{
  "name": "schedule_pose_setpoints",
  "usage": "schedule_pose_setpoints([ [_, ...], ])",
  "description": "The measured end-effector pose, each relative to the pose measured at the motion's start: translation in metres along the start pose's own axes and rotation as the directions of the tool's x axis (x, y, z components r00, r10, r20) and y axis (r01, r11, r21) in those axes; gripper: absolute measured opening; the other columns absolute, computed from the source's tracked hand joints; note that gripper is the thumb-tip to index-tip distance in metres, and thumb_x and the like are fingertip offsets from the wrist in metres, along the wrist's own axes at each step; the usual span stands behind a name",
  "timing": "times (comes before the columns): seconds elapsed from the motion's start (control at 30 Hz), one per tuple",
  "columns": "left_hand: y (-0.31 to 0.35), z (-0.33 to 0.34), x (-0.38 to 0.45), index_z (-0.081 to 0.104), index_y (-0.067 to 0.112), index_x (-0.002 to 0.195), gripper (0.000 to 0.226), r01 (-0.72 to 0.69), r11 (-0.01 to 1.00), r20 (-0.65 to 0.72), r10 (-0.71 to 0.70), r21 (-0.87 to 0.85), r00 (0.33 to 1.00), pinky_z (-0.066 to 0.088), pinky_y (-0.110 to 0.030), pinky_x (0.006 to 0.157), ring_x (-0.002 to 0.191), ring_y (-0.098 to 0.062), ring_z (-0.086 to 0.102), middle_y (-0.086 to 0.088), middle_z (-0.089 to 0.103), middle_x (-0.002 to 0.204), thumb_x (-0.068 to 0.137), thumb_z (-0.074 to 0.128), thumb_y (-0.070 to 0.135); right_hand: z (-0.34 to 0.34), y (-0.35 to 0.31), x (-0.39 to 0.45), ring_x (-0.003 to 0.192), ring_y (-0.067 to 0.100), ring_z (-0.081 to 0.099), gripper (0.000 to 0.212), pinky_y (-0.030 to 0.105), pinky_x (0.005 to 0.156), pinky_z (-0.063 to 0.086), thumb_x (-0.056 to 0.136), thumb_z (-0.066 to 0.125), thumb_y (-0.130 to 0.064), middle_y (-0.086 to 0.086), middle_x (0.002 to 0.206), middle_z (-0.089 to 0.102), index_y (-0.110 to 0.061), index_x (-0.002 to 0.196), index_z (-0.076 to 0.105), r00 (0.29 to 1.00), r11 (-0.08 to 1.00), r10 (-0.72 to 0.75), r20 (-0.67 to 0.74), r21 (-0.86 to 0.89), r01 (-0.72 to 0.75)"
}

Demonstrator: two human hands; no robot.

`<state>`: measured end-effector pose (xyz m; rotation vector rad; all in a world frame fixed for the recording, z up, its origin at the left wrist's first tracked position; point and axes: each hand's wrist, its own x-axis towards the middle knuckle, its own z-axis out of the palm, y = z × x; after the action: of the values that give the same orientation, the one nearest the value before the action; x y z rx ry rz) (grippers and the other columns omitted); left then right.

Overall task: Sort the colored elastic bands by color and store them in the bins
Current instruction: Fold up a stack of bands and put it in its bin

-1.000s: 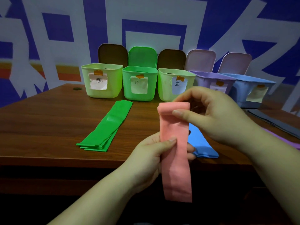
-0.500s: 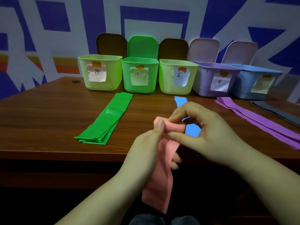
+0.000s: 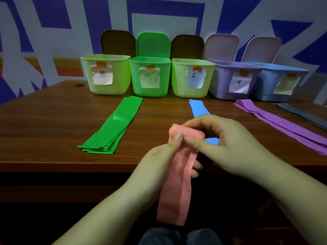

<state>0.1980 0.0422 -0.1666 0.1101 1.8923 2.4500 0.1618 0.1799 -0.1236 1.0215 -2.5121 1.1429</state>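
Pink band [image 3: 177,188], green bands [image 3: 113,128]

A single head-worn wide-angle view is looking forward and down from close above the fingers [image 3: 177,138], which are sitting low and centre in frame. Beyond the fingers it is facing the table [image 3: 44,121], the row of bins [image 3: 150,85] and the wall behind them.
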Motion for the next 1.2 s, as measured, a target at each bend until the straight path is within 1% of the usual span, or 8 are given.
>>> schedule_pose_setpoints([
  [0.27,-0.001,-0.009,-0.008,0.074,0.006,0.069,0.048,-0.008,0.997,0.048,0.012,-0.074,0.999,0.052,-0.02,0.053,0.052,-0.013,0.063,-0.01,0.069,0.065,0.074,0.049,0.047,0.005,-0.006,-0.001,0.077,0.005,0.065,0.027,0.013,0.07,0.05,0.072,0.078,-0.006,-0.007,0.084,0.07,-0.019,0.091,0.064,0.996,0.991,0.068,0.063,0.108,-0.074],
  [0.47,0.001,-0.011,-0.012,0.077,0.014,0.077,0.043,-0.033,0.995,0.027,0.036,-0.096,0.999,0.055,-0.023,0.059,0.061,-0.014,0.067,-0.01,0.072,0.075,0.075,0.049,0.046,-0.003,-0.007,-0.001,0.074,0.01,0.067,0.027,0.016,0.076,0.049,0.075,0.07,-0.035,-0.005,0.08,0.071,-0.024,0.1,0.066,0.971,0.979,0.135,0.199,0.124,-0.161],
  [0.6,0.004,-0.003,-0.009,0.077,0.006,0.073,0.038,0.034,0.958,0.013,-0.031,-0.286,0.999,0.058,-0.03,0.061,0.057,-0.02,0.068,-0.018,0.071,0.071,0.069,0.053,0.036,0.0,-0.007,-0.004,0.067,-0.003,0.064,0.012,0.008,0.069,0.044,0.083,0.068,-0.027,-0.014,0.08,0.07,-0.025,0.095,0.068,0.992,0.994,0.095,0.089,0.041,-0.099],
  [0.7,0.007,-0.006,-0.005,0.068,-0.004,0.094,0.059,0.14,0.912,0.06,-0.126,-0.386,0.99,0.058,-0.032,0.064,0.063,-0.023,0.068,-0.019,0.069,0.072,0.064,0.052,0.044,0.002,-0.008,-0.006,0.058,0.001,0.066,0.016,0.007,0.067,0.042,0.082,0.07,-0.021,-0.018,0.074,0.068,-0.023,0.098,0.068,0.995,0.996,0.075,0.061,0.042,-0.077],
  [0.77,0.012,-0.011,-0.007,0.07,0.001,0.1,0.061,0.208,0.907,0.141,-0.167,-0.366,0.976,0.056,-0.033,0.076,0.071,-0.024,0.068,-0.02,0.069,0.081,0.068,0.052,0.05,0.003,-0.008,-0.006,0.06,0.001,0.065,0.018,0.007,0.069,0.041,0.081,0.071,-0.019,-0.024,0.069,0.065,-0.023,0.098,0.068,0.996,0.998,0.063,0.066,0.012,-0.064],
  [0.87,0.013,-0.019,-0.007,0.075,0.007,0.096,0.045,0.234,0.904,0.194,-0.174,-0.357,0.966,0.056,-0.027,0.07,0.065,-0.018,0.067,-0.015,0.067,0.077,0.074,0.053,0.04,0.001,-0.008,-0.005,0.068,-0.005,0.064,0.023,0.011,0.077,0.045,0.078,0.074,-0.019,-0.021,0.074,0.068,-0.023,0.1,0.07,0.991,0.994,0.095,0.099,0.053,-0.1],
  [1.0,0.014,-0.021,-0.007,0.076,0.002,0.086,0.038,0.229,0.904,0.196,-0.166,-0.36,0.966,0.055,-0.033,0.079,0.072,-0.022,0.07,-0.02,0.069,0.084,0.077,0.054,0.032,-0.001,-0.008,-0.004,0.089,-0.007,0.063,0.041,0.023,0.092,0.047,0.067,0.071,-0.047,-0.017,0.095,0.072,-0.03,0.104,0.069,0.977,0.979,0.165,0.139,0.094,-0.178],
  [1.2,0.014,-0.02,-0.006,0.072,0.004,0.103,0.041,0.31,0.834,0.298,-0.185,-0.457,0.937,0.056,-0.032,0.079,0.077,-0.021,0.069,-0.015,0.068,0.088,0.072,0.072,0.03,0.002,-0.006,-0.008,0.088,-0.012,0.058,0.018,0.003,0.077,0.037,0.079,0.07,-0.031,-0.019,0.094,0.07,-0.028,0.097,0.071,0.996,0.997,0.079,0.041,0.0,-0.079],
])
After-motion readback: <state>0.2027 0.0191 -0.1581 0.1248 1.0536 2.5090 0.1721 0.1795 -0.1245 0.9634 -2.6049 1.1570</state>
